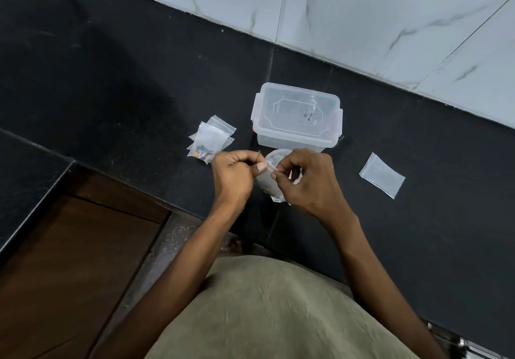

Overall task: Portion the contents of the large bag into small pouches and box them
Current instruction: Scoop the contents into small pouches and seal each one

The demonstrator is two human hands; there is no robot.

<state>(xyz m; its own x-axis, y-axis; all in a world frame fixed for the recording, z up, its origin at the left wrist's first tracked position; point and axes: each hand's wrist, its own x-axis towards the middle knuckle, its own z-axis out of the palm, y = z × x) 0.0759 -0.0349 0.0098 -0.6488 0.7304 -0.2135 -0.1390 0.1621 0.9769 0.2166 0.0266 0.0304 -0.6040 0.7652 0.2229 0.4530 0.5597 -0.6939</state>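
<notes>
Both your hands pinch one small pouch's (269, 176) mouth, left hand (232, 176) and right hand (306, 179), just in front of the clear box (296, 117). Left of the box lies a pile of pouches (210, 141); right of it, a single flat pouch (381, 174).

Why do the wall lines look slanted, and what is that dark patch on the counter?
Head view: the wide-angle lens and tilted head slant the tile joints; the dark patch on the black counter is a soft shadow; the clear plastic box and small pouch show pale sheen; focus looks fairly sharp throughout.
</notes>
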